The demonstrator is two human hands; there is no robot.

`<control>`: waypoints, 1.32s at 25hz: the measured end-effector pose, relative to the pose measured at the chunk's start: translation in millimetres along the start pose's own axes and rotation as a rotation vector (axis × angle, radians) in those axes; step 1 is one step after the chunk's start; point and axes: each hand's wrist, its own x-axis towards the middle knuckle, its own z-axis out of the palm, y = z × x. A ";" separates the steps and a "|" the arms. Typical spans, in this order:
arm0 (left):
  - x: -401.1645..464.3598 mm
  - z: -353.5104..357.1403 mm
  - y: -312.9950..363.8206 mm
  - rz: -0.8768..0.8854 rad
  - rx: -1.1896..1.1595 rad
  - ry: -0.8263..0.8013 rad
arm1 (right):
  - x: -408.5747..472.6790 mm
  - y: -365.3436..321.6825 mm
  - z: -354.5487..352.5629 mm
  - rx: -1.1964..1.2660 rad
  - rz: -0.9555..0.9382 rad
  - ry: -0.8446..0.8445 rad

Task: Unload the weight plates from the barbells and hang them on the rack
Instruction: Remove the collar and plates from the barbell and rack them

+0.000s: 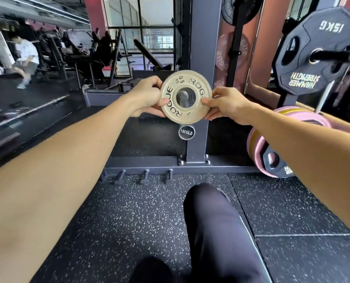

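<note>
Two bare hands meet at one small round tan metal weight plate [186, 96] lettered ROGUE; nearest of all, a dark-trousered knee [211, 217] rises over the speckled black rubber floor [129, 221]; beyond it, the left hand [147, 97] grips the plate's left rim, thumb on the face and fingers [162, 114] curled behind, while the right hand [225, 104] pinches the right rim the same way. The plate stands upright, its centre hole ringed round a steel peg [184, 97] on the grey upright post of the rack [198, 48]; how far along the peg it sits cannot be told. It looks stiff, smooth and light for its kind, so a rim hold on opposite sides should serve, though bare metal may slip. Just below, a second peg's round cap [186, 132] shows bare; to the right, a pink bumper plate [257, 146] leans low; farther right hangs a black twelve-sided rubber plate [317, 52] on its own peg.
</note>
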 end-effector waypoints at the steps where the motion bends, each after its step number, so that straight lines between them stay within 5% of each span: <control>1: -5.4 1.9 -5.7 -0.010 0.000 -0.004 | -4.7 4.2 2.9 -0.005 0.008 -0.003; 22: -27.9 34.6 -65.3 -0.089 0.032 -0.071 | -35.5 61.4 27.3 -0.048 0.115 -0.018; 33: -7.5 40.4 -72.4 0.014 0.129 -0.039 | -19.0 68.4 25.2 -0.037 0.124 -0.010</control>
